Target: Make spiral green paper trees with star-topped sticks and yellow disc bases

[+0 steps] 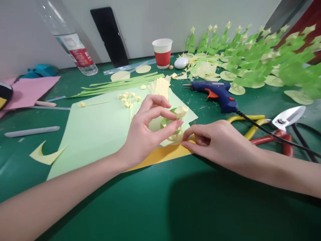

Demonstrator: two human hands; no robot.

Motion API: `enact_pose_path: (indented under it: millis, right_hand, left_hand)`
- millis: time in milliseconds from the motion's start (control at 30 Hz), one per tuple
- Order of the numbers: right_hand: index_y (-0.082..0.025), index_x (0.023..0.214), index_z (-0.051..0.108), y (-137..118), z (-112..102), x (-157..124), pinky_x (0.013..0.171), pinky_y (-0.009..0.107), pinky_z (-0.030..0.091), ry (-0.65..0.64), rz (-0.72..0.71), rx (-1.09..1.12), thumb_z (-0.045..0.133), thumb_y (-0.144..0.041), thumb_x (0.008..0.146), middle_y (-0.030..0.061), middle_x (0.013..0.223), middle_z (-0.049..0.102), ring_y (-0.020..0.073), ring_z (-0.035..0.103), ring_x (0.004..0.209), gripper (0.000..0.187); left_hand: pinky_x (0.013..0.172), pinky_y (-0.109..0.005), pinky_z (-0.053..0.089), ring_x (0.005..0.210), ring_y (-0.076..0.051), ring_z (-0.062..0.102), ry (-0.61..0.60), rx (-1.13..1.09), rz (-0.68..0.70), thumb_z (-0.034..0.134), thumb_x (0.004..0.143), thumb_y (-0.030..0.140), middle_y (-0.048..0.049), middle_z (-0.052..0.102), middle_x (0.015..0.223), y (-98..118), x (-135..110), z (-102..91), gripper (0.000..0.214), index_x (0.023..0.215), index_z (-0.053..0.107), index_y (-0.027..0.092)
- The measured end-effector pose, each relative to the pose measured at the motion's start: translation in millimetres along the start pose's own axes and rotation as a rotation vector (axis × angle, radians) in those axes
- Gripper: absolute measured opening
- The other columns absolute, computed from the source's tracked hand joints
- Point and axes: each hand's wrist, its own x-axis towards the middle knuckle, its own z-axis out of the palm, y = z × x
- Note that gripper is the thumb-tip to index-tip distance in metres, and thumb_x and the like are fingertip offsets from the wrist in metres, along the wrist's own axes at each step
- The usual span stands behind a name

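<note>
Two hands meet over the surface: left hand (150, 129) pinching a pale-yellow paper flower (173, 122), right hand (213, 140) at its three o'clock pinching its base; squeezing might crumple it.

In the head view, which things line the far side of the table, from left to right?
Teal cloth → water bottle → black phone → red paper cup → white egg-shaped object → green paper trees.
</note>
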Motion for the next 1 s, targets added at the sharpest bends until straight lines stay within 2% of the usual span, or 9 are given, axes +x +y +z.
enact_pose_path:
  millis: [200,433,600,700,800,900,1000]
  right_hand:
    - [-0.019,0.067,0.061,0.2,4.4,-0.7,0.039,0.016,0.023,0.006,0.016,0.012,0.054,-0.021,0.074,-0.0069,0.043,0.030,0.0055,0.028,0.037,0.010]
    - [-0.018,0.070,0.058,-0.7,7.0,1.4,0.043,0.019,0.026,-0.053,0.020,-0.014,0.047,-0.020,0.077,-0.0046,0.046,0.042,0.0078,0.037,0.040,0.014]
    - [-0.017,0.064,0.049,-3.5,6.4,0.0,0.041,0.020,0.025,-0.033,-0.002,0.034,0.042,-0.018,0.078,-0.0044,0.046,0.039,0.0073,0.031,0.041,0.016]
    - [-0.017,0.066,0.049,-5.5,-1.8,0.1,0.038,0.019,0.023,-0.003,0.057,0.185,0.041,-0.020,0.079,-0.0042,0.048,0.038,0.0069,0.030,0.041,0.015]
    - [-0.018,0.073,0.051,-4.2,-13.7,2.1,0.040,0.018,0.029,0.063,0.154,0.378,0.043,-0.026,0.081,-0.0020,0.059,0.046,0.0078,0.039,0.049,0.014]
    - [-0.019,0.072,0.052,-2.2,-24.6,6.2,0.049,0.017,0.038,0.132,0.299,0.646,0.046,-0.026,0.080,-0.0010,0.069,0.050,0.0088,0.048,0.063,0.012]
    - [-0.017,0.065,0.047,-2.7,-34.6,11.6,0.061,0.019,0.045,0.129,0.430,0.973,0.042,-0.018,0.082,-0.0006,0.070,0.050,0.0077,0.052,0.069,0.018]
  left_hand:
    - [0.089,-0.032,0.039,0.093,-0.013,0.048,0.002,0.011,-0.005,0.063,0.071,0.011,0.0004,0.045,0.088,0.2,0.6,-0.1,0.016,0.063,0.056,0.021]
    - [0.088,-0.032,0.041,0.092,-0.014,0.049,0.007,0.023,0.007,0.064,0.071,0.010,-0.0001,0.046,0.087,0.6,-0.1,0.4,0.016,0.062,0.056,0.022]
    - [0.088,-0.032,0.041,0.092,-0.014,0.049,0.006,0.031,0.005,0.064,0.071,0.010,-0.0002,0.046,0.086,0.7,0.0,1.0,0.017,0.062,0.056,0.022]
    - [0.088,-0.032,0.041,0.092,-0.014,0.049,-0.001,0.027,0.003,0.064,0.071,0.011,-0.0004,0.046,0.086,0.7,0.7,0.3,0.016,0.062,0.056,0.021]
    - [0.088,-0.032,0.041,0.091,-0.014,0.049,-0.002,0.025,0.012,0.064,0.071,0.011,-0.0004,0.046,0.086,0.8,1.0,-0.5,0.015,0.062,0.057,0.021]
    - [0.088,-0.033,0.041,0.091,-0.014,0.049,0.003,0.028,0.020,0.064,0.071,0.010,0.0000,0.046,0.085,0.9,1.2,-1.0,0.017,0.061,0.056,0.022]
    - [0.088,-0.034,0.041,0.091,-0.015,0.049,0.003,0.037,0.013,0.064,0.070,0.010,0.0000,0.047,0.085,0.9,1.4,-1.0,0.018,0.061,0.056,0.022]
